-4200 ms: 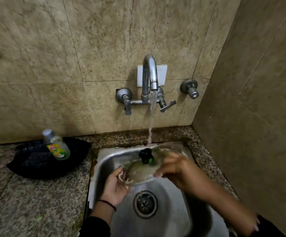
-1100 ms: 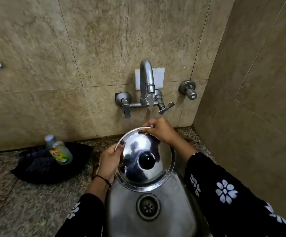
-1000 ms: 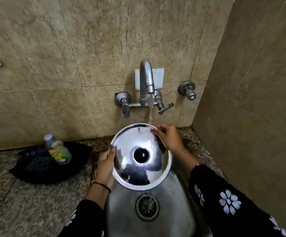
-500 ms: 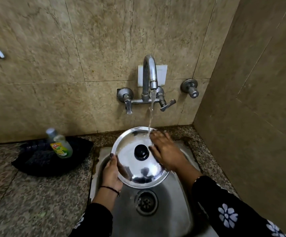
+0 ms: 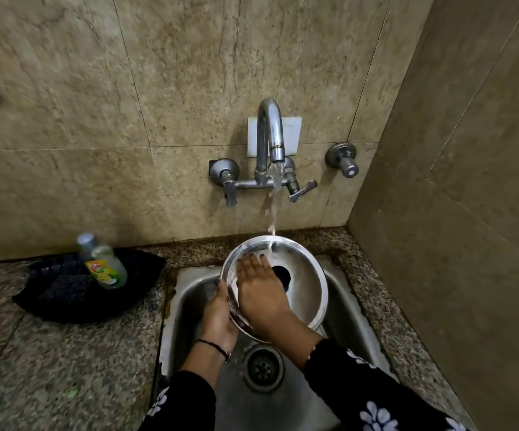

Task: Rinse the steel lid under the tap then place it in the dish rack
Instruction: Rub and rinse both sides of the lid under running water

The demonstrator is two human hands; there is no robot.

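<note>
The round steel lid [image 5: 306, 286] with a black knob [image 5: 283, 273] is tilted over the steel sink [image 5: 342, 309], top face towards me. Water runs from the tap [image 5: 270, 135] onto the lid's far rim. My left hand [image 5: 219, 315] grips the lid's left edge from below. My right hand [image 5: 259, 290] lies flat on the lid's top face, fingers spread near the falling water, left of the knob. No dish rack is in view.
A green dish-soap bottle [image 5: 104, 265] stands on a black cloth [image 5: 65, 293] on the granite counter [image 5: 50, 368] left of the sink. The drain [image 5: 262, 367] sits below the lid. Tiled walls close in behind and on the right.
The lid has been lowered towards the sink under the stream. My right hand has slid from the knob's right side across to the lid's left part.
</note>
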